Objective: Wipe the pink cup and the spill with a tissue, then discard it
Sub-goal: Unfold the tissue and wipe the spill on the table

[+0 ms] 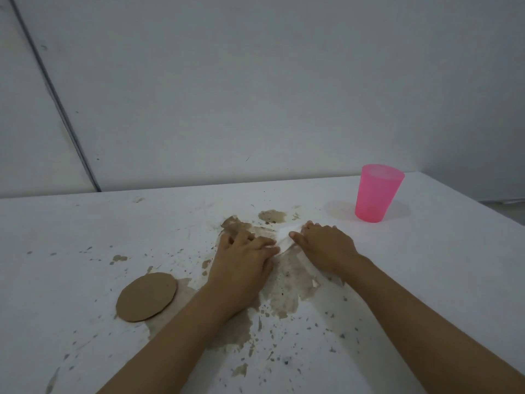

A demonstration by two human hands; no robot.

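Note:
A translucent pink cup [376, 193] stands upright at the back right of the white table [85, 223]. A brown spill [287, 288] spreads over the table's middle, with splashes around it. A white tissue [284, 237] lies on the spill between my two hands. My left hand [241, 255] lies palm down on the tissue's left part, fingers spread. My right hand [324, 245] presses down on its right part, fingers bent over the tissue. Most of the tissue is hidden under the hands. The cup is a short way behind and to the right of my right hand.
A round brown cardboard coaster [146, 297] lies flat to the left of my left forearm, at the spill's edge. A faint ring stain [339, 210] marks the table just left of the cup. A grey wall stands behind the table; the table's right edge runs close behind the cup.

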